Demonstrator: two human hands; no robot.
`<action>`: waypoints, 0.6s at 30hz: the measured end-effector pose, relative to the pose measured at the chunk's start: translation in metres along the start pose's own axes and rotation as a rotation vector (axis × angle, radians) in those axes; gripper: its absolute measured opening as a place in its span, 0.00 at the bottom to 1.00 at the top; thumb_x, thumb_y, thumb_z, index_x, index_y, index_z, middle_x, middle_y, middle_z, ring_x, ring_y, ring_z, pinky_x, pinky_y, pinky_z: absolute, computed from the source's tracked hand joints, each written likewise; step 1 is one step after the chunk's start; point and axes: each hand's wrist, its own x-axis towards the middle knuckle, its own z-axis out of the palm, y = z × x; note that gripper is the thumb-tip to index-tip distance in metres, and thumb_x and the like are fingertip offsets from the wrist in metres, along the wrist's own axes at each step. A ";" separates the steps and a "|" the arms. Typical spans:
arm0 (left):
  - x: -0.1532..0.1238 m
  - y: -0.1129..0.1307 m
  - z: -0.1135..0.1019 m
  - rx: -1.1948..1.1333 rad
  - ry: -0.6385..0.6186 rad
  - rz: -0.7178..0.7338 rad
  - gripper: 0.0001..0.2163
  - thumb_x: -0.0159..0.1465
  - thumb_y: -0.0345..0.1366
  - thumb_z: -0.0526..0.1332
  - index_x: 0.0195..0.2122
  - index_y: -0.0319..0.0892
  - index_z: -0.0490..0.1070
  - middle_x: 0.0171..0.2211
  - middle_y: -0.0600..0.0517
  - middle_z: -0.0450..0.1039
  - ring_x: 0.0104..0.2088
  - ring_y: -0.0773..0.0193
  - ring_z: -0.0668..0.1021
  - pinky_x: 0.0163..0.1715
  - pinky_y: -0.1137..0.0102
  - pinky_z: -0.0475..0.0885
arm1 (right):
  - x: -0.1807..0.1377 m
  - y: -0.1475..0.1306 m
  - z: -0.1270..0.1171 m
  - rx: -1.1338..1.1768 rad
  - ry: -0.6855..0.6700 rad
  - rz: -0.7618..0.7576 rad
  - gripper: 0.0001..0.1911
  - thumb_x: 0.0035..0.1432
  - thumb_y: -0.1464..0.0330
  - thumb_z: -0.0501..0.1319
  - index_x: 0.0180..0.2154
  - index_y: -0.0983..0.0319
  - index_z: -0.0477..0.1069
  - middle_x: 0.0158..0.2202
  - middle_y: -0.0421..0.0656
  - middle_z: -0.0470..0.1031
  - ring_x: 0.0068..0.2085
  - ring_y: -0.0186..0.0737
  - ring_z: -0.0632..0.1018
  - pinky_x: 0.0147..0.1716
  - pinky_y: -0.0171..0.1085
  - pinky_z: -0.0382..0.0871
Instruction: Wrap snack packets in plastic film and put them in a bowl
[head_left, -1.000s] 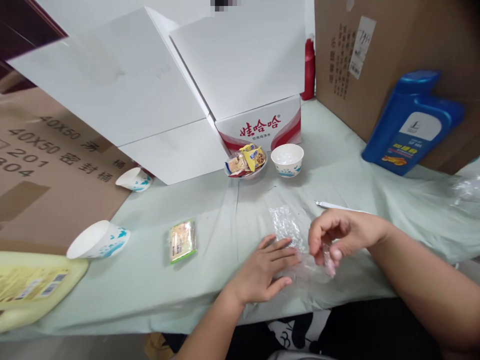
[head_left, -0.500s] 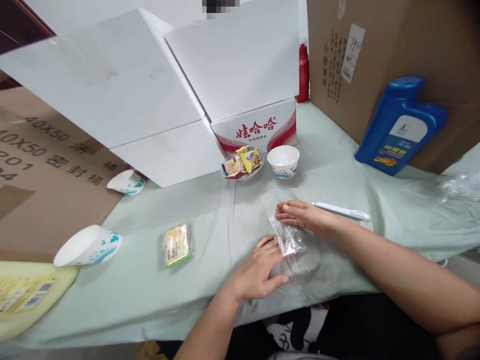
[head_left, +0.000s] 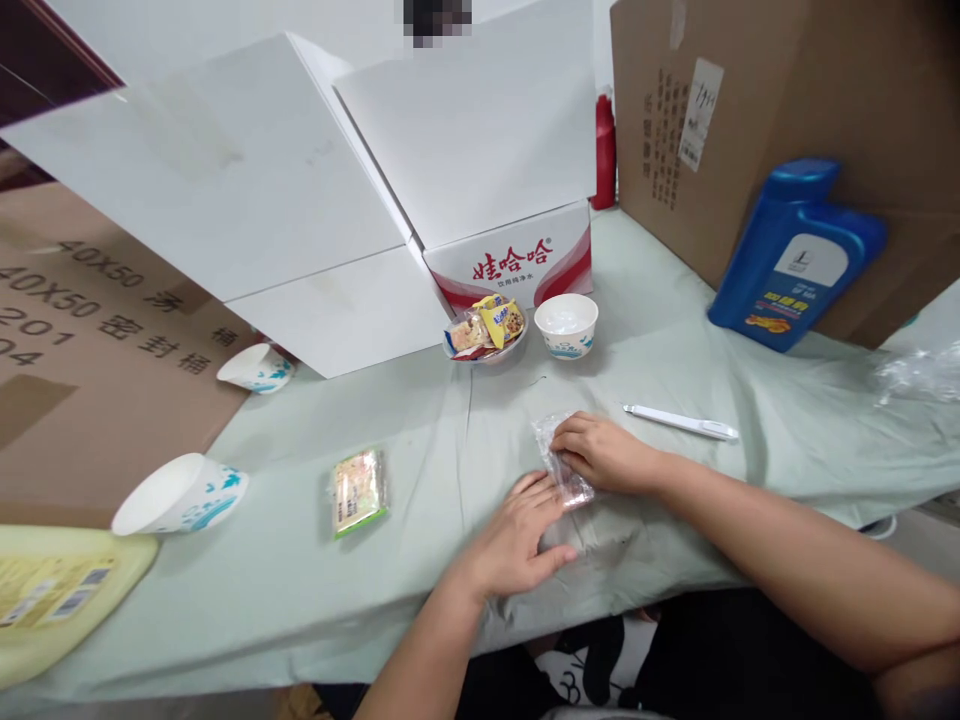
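Note:
A clear, crinkled plastic bag lies flat on the cloth-covered table in front of me. Its lower part looks pinkish, but I cannot make out what is inside. My left hand rests palm down at the bag's left edge, fingers stretched out and thumb apart. Over the bag's right side, my right hand has its fingers curled and pressed together on the plastic, their tips partly hidden. A white utility knife lies just beyond my right wrist. To the left of my hands sits a wrapped snack packet with a green edge.
A bowl of packaged snacks and a paper bowl stand before the white boxes. Two paper bowls lie tilted at left, near a yellowish jug. A blue bottle leans by a large carton at right.
My right hand has gone from lying flat to curled fingers on the plastic bag, shifting slightly toward me. My left hand has stayed in place.

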 end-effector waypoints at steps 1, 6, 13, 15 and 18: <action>-0.001 -0.001 0.001 -0.010 0.018 0.003 0.27 0.62 0.42 0.61 0.62 0.46 0.59 0.58 0.45 0.68 0.61 0.52 0.67 0.64 0.50 0.53 | 0.000 0.000 0.004 -0.043 0.001 0.000 0.13 0.62 0.74 0.54 0.43 0.66 0.76 0.43 0.51 0.76 0.46 0.46 0.73 0.49 0.45 0.69; -0.010 -0.002 0.008 -0.048 0.313 -0.062 0.16 0.64 0.34 0.59 0.53 0.44 0.67 0.54 0.44 0.71 0.57 0.54 0.71 0.58 0.55 0.66 | 0.002 -0.001 0.011 -0.177 -0.012 0.015 0.13 0.64 0.70 0.54 0.45 0.66 0.75 0.44 0.51 0.75 0.46 0.47 0.72 0.48 0.46 0.69; 0.002 0.001 -0.011 0.018 0.625 -0.113 0.12 0.64 0.25 0.52 0.45 0.43 0.70 0.43 0.47 0.73 0.45 0.61 0.76 0.44 0.64 0.75 | 0.000 -0.002 0.014 -0.188 -0.037 -0.002 0.14 0.64 0.69 0.55 0.49 0.65 0.73 0.48 0.52 0.74 0.49 0.49 0.72 0.49 0.48 0.68; 0.012 -0.006 -0.018 0.060 0.427 -0.017 0.15 0.61 0.21 0.50 0.41 0.43 0.71 0.42 0.48 0.75 0.47 0.59 0.75 0.48 0.61 0.73 | -0.001 0.000 0.011 -0.151 -0.029 -0.033 0.15 0.64 0.70 0.54 0.50 0.65 0.72 0.50 0.52 0.74 0.52 0.49 0.72 0.51 0.48 0.67; 0.023 -0.020 -0.019 0.137 0.337 -0.004 0.16 0.55 0.18 0.49 0.33 0.42 0.72 0.39 0.48 0.76 0.47 0.57 0.75 0.49 0.59 0.72 | -0.003 -0.001 -0.002 -0.092 0.062 -0.029 0.15 0.64 0.73 0.52 0.48 0.67 0.72 0.50 0.53 0.74 0.54 0.48 0.71 0.53 0.47 0.66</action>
